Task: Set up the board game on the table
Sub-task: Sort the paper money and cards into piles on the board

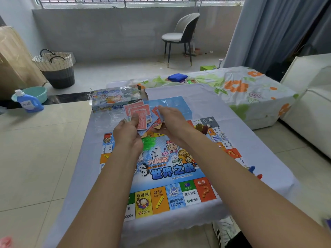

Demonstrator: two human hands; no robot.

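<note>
Above the far edge of the game board (161, 169) on the counter (211, 97), the left hand (128, 133) pinches a fan of paper money (138, 113). The right hand (172, 120), fingers curled, holds more notes; sorting should go by colour, with stacks squared before being laid beside the board.

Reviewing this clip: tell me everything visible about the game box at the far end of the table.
The game box is a long, flat cardboard carton, pale blue with cartoon figures and Chinese lettering on its top and front side. It looks closed and lies flat at the far left of the table, just beyond the board, behind clear plastic wrap. Neither hand touches it; the fanned play money overlaps its near right corner in view.
</note>
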